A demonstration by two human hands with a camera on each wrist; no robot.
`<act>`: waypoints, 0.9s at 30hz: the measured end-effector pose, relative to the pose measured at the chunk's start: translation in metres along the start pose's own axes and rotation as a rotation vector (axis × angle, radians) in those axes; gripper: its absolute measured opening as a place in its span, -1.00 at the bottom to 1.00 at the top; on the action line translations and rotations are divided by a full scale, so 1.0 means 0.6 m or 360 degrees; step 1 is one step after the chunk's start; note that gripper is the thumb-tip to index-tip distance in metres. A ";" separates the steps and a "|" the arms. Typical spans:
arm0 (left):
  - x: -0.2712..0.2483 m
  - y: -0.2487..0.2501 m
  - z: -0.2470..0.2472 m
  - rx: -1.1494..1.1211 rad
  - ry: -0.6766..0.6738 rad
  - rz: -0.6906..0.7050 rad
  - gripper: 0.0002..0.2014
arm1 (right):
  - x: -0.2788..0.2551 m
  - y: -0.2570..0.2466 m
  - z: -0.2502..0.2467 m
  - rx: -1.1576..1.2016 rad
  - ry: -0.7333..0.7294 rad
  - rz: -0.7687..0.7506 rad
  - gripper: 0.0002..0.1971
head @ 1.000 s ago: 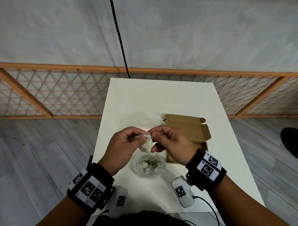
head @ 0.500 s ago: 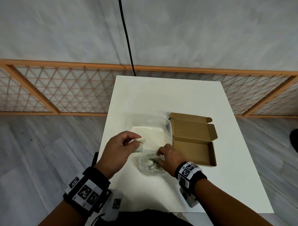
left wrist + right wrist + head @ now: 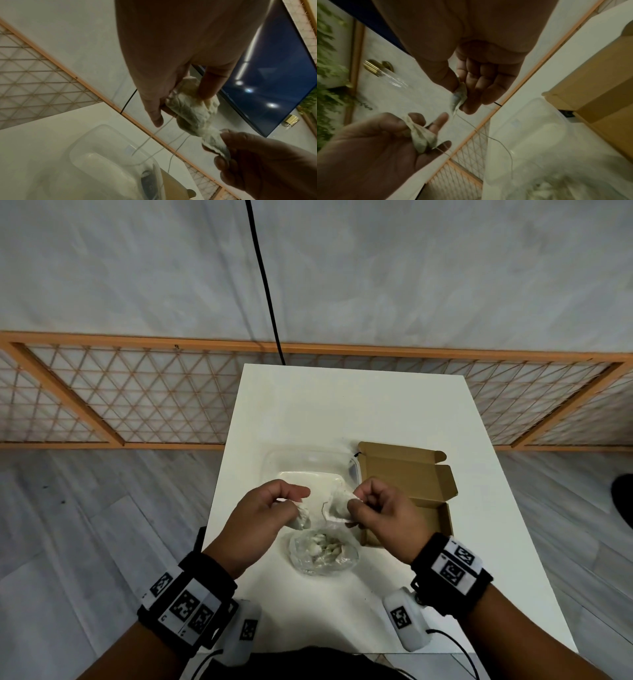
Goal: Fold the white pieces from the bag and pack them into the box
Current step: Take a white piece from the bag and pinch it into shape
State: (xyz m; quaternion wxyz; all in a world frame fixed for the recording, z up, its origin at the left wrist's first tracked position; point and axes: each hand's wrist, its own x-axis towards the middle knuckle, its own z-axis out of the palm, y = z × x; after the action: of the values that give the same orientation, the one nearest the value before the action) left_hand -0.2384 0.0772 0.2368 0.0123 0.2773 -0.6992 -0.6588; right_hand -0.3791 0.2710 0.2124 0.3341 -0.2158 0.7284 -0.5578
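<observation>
Above the table's middle, my left hand [image 3: 294,506] grips a crumpled white piece [image 3: 302,521] between thumb and fingers; the left wrist view shows that piece [image 3: 192,108] bunched in the hand. Just to the right, my right hand [image 3: 353,501] pinches a second white piece [image 3: 337,505] at its edge, and a thin thread [image 3: 489,136] hangs from it. Both hands hover over the clear bag [image 3: 322,554], which lies on the table with several white pieces inside. The brown cardboard box [image 3: 409,481] lies open to the right, lid flipped back, partly hidden by my right hand.
A clear plastic container [image 3: 308,465] sits on the white table [image 3: 342,405] just behind my hands, touching the box's left side. An orange lattice fence [image 3: 137,398] runs behind the table. A black cable [image 3: 263,285] hangs down at the table's far edge.
My right hand has risen from the bag with a white piece pinched in it and come up beside the left hand. The left hand still holds its piece.
</observation>
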 end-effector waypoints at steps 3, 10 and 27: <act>-0.004 0.018 0.015 -0.0024 -0.0153 0.0048 -0.84 | -0.011 -0.028 -0.009 0.0080 -0.0001 -0.0063 -0.94; -0.011 0.044 0.034 0.0045 -0.0278 0.0185 -0.86 | -0.024 -0.066 -0.013 0.0118 0.0000 -0.0304 -0.91; -0.016 0.111 0.009 0.0160 -0.0167 0.0434 -0.83 | -0.034 -0.047 0.006 0.0110 -0.0117 -0.0245 -0.92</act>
State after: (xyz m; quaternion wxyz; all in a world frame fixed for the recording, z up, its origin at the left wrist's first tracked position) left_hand -0.2569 0.0847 0.3012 0.0514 0.1453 -0.7621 -0.6288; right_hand -0.3645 0.2747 0.2437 0.3239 -0.2800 0.6772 -0.5983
